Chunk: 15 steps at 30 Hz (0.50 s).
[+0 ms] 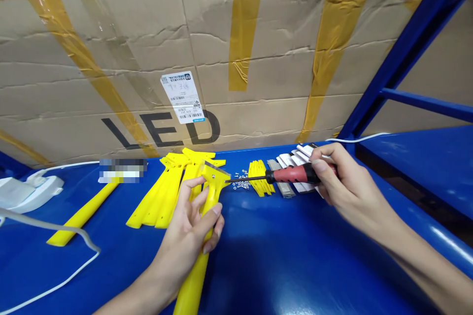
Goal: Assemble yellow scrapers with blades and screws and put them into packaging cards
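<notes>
My left hand (194,224) is wrapped round a yellow scraper (190,283), whose head points up and away, with a clear strip along its top edge. A screw shows in the head's face. In my right hand (345,182) is a screwdriver (291,174) with a red and black handle, held level. Its dark shaft points left, and the tip is at the right side of the scraper head; whether it sits in a screw I cannot tell. Behind the left hand lie several yellow scraper handles (155,197). Small screws and nuts (242,181) lie scattered beyond the shaft.
Yellow strips (260,184), grey metal blades (284,188) and white paper packets (293,159) lie on the blue table (281,266). Another yellow scraper (88,210), a white device (40,194) and white cables are at left. A large cardboard box (148,54) stands behind; blue frame at right.
</notes>
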{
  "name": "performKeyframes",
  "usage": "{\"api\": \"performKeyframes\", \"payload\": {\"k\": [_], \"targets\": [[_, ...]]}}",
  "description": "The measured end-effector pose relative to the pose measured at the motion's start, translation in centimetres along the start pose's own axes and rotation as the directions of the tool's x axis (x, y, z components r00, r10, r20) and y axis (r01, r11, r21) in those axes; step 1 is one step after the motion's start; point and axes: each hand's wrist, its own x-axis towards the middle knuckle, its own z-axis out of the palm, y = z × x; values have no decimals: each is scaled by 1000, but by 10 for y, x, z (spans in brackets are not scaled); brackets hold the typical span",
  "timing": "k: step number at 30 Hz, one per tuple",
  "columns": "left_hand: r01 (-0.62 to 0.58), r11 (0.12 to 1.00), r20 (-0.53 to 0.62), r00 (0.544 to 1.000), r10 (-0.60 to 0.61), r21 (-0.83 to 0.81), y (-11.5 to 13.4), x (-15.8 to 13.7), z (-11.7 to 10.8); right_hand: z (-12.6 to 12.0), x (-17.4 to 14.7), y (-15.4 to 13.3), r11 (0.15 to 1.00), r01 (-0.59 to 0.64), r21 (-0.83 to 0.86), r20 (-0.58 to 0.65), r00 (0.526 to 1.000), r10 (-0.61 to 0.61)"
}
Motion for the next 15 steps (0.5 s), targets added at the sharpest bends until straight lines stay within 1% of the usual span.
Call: {"api": "performKeyframes", "payload": {"k": [1,3,4,5,6,8,9,10,12,13,14,15], "targets": [[1,1000,-1,1000,-1,0,-1,0,0,0,0,-1,1000,5,19,54,999,-6],[-5,1000,-9,1000,5,7,-2,0,-1,-1,0,-2,991,20,135,171,984,-43],[-8,1000,-12,1000,8,10,-2,0,-2,0,1,-2,983,23,180,184,981,-57],[-4,1000,-10,1000,4,11,-2,-1,-2,0,1,-2,982,24,186,155,986,-54],[7,1000,-4,1000,-7,11,-2,-1,-2,1,2,-1,989,23,149,94,995,-37],[31,999,16,999,-31,10,-1,-2,-2,1,3,1,1000,-9,23,-21,1000,10],[35,999,20,999,-35,9,-1,-2,-1,1,4,1,1000,-28,-8,-33,999,27],[29,1000,17,999,-29,8,-1,-2,-1,0,4,1,999,-37,7,-1,999,37],[1,1000,8,1000,-1,10,1,-3,-1,-2,4,1,990,-31,138,134,991,13],[-12,1000,5,1000,12,11,1,-3,-1,-2,4,0,978,-23,208,180,983,-15],[-19,1000,5,1000,19,12,2,-3,-2,-2,4,-1,968,-14,252,192,981,-36],[-20,1000,9,1000,19,13,2,-3,-2,-1,4,-1,966,-4,258,170,985,-41]]}}
